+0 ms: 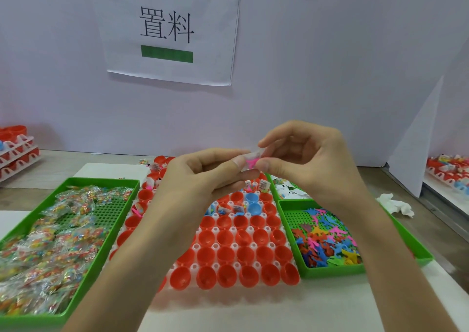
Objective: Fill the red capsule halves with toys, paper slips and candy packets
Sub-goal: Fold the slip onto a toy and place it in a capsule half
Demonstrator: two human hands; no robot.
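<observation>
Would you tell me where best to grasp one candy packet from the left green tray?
Probably pinch a raised crinkled edge of a top candy packet from straight above: the packets lie heaped and overlapping, and the green tray walls off a sideways approach.

Table (330, 309) with green trays (101, 179), capsule rack (194, 247)

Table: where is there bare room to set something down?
The white tabletop nearest the person, in front of the capsule tray, is bare, as is the white patch beyond the candy tray. The middle is crowded: candy tray, capsule tray and toy tray sit side by side.
</observation>
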